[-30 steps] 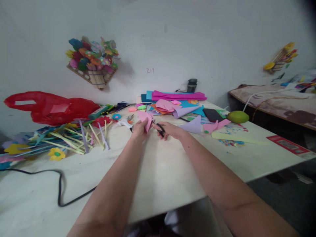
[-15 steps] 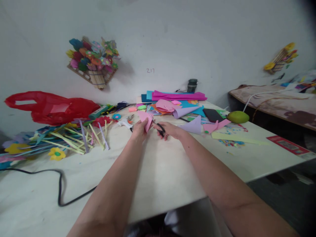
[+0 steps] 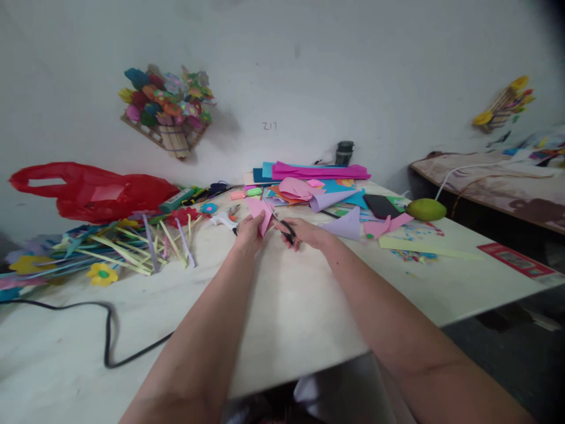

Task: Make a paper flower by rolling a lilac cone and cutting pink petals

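My left hand [image 3: 250,231] pinches a piece of pink craft paper [image 3: 265,222] above the middle of the table. In my right hand [image 3: 304,231] is a pair of scissors [image 3: 288,231] with black handles, the fingers closed round them. The scissor blades point up and left and lie against the pink paper's right side; whether they are parted I cannot tell. Just left of my left hand a white glue gun [image 3: 224,220] lies on the table [image 3: 295,306].
A red plastic bag [image 3: 110,197], paper strips [image 3: 128,250] and a yellow flower [image 3: 102,274] lie to the left, near a black cable [image 3: 108,335]. Behind my hands are stacked coloured sheets [image 3: 322,171]. A phone [image 3: 381,206] and a green fruit [image 3: 426,209] sit to the right.
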The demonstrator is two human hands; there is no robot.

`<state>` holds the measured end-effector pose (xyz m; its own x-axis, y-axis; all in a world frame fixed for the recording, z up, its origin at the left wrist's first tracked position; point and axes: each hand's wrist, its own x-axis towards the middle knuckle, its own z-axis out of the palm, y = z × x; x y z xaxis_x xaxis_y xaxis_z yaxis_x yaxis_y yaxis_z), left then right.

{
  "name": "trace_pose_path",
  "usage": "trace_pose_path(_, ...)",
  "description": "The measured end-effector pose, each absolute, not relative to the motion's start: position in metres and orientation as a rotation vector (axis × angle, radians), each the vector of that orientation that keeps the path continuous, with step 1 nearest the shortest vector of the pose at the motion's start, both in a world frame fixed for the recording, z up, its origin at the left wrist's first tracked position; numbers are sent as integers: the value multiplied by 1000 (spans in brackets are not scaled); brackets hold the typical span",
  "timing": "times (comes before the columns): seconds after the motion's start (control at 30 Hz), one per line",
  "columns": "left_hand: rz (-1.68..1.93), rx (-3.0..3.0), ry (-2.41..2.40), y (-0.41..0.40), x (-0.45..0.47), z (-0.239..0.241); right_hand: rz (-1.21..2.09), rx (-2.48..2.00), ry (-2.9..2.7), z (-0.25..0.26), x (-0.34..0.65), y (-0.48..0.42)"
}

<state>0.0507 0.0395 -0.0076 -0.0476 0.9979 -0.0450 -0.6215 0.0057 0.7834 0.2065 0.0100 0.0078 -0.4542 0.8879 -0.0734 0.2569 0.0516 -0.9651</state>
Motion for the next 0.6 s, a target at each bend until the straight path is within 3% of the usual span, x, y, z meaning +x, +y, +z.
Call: trace_pose_path(0.6, 1494, 601, 724, 41, 50, -8, 1354, -1148, -1768, 15, 201, 3)
